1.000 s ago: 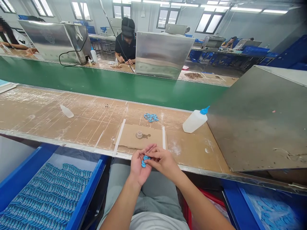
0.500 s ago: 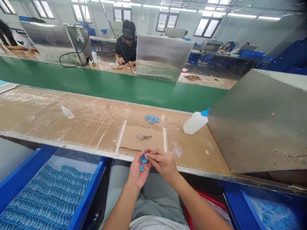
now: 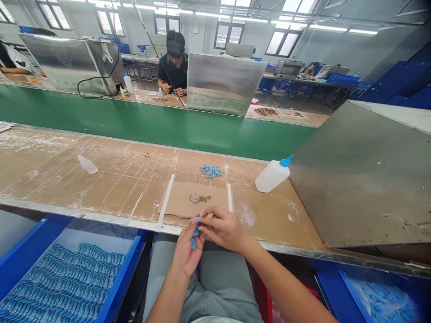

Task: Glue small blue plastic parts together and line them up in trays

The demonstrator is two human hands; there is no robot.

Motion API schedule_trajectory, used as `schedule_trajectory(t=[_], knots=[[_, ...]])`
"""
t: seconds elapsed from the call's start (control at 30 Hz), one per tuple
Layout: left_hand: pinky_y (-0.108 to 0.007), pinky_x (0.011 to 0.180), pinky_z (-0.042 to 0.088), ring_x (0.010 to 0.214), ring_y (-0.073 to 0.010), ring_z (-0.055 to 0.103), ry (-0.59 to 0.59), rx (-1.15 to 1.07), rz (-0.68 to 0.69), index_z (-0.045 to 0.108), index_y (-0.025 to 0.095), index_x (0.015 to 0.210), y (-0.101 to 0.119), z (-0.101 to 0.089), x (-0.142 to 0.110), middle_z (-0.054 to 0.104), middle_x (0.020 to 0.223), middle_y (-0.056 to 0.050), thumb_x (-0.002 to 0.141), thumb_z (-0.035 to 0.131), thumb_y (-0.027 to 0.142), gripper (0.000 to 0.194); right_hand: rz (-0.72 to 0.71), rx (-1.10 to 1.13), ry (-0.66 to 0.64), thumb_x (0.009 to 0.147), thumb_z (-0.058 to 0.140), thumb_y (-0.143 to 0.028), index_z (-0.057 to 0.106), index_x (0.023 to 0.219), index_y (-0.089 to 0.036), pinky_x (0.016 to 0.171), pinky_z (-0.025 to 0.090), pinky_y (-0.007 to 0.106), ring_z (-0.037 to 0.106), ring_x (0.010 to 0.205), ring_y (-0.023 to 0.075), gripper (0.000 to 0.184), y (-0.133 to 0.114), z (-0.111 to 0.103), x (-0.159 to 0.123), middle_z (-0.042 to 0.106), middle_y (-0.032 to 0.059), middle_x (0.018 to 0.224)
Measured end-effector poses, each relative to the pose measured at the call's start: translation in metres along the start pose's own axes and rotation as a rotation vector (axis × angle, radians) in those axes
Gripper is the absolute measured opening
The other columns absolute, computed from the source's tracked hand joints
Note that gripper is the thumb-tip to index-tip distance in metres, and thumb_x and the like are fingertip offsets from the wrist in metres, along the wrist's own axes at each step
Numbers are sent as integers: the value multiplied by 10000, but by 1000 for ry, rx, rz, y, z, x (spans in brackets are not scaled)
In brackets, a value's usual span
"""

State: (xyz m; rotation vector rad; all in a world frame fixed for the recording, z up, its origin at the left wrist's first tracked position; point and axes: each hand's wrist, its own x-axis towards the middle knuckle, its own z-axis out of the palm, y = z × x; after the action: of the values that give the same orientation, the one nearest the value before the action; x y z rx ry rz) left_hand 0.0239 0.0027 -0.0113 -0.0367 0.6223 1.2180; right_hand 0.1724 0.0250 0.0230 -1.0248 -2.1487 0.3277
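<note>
My left hand (image 3: 187,249) is cupped palm up over my lap, holding several small blue discs (image 3: 195,231). My right hand (image 3: 222,229) lies against it, fingers pinched on one of the discs at the left fingertips. Both hands hover at the near edge of the brown table (image 3: 117,179). Just beyond them a cardboard pad (image 3: 182,204) carries a small clear round fixture (image 3: 195,197). Farther back lies a little heap of blue parts (image 3: 211,171).
A white squeeze bottle with a blue cap (image 3: 271,175) lies at the right beside a large metal box (image 3: 363,170). A small clear bottle (image 3: 87,164) lies to the left. Blue bins of blue parts (image 3: 63,282) sit under the table. Another person (image 3: 173,67) works across the green conveyor (image 3: 151,123).
Both hands have moved slightly forward and up toward the table edge. The right fingers have closed onto a disc at the left fingertips. The camera tilted down a little.
</note>
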Motion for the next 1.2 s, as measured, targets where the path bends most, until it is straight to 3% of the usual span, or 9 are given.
schedule_trajectory(t=[0.1,0.17,0.33,0.47,0.67,0.8,0.93,1.1,1.2], knots=[[-247,807,559,850,-132,675,46,32,34,675,125,981,7,-4,3,715,893,-82,794,640,130,190,120,-27,137,880,555,-259,683,959,-209,624,480,228,597,687,119,158,39,-4,22,651,65,965],[-252,796,564,866,-144,675,53,61,60,668,130,998,11,-6,3,712,900,-83,795,644,149,205,234,-162,181,883,545,-244,668,1029,-200,677,483,258,591,656,121,197,75,-5,41,653,66,989],[-171,632,559,774,-114,669,59,118,22,676,126,960,17,-7,0,701,931,-76,773,668,150,189,247,-339,-80,853,591,-180,676,1069,-203,729,471,261,608,854,176,234,145,5,75,633,79,1063],[-168,668,561,823,-122,666,71,127,20,682,109,935,20,-6,0,694,950,-84,762,671,118,174,185,-359,-236,902,539,-199,706,994,-175,783,460,277,598,887,183,192,161,10,86,646,90,986],[-176,710,566,777,-102,669,68,109,64,680,129,966,19,-4,3,701,934,-73,739,681,78,232,188,-293,-272,874,531,-134,689,1016,-127,827,473,346,601,906,214,212,166,5,90,657,127,957],[-179,723,568,782,-108,674,54,108,55,683,127,941,17,-3,3,705,917,-73,727,692,80,220,445,124,-8,831,602,-233,671,1058,-128,770,524,365,627,776,187,260,155,-3,84,676,88,860],[-181,726,570,780,-110,678,57,108,42,686,123,931,16,-3,2,711,920,-80,733,681,72,204,588,731,296,710,727,-418,672,1064,-155,659,575,323,625,653,135,444,109,-20,67,649,24,775],[-178,730,569,780,-110,679,59,127,21,687,109,932,11,-3,1,714,942,-97,752,650,53,191,578,888,444,659,792,-328,710,968,-180,570,581,289,613,572,114,352,28,-43,44,647,7,714],[-172,727,568,784,-108,679,48,140,10,686,107,943,8,-2,-2,711,960,-103,762,634,49,197,590,909,481,653,798,-312,716,935,-177,521,582,285,610,539,118,323,-5,-50,36,652,15,703]])
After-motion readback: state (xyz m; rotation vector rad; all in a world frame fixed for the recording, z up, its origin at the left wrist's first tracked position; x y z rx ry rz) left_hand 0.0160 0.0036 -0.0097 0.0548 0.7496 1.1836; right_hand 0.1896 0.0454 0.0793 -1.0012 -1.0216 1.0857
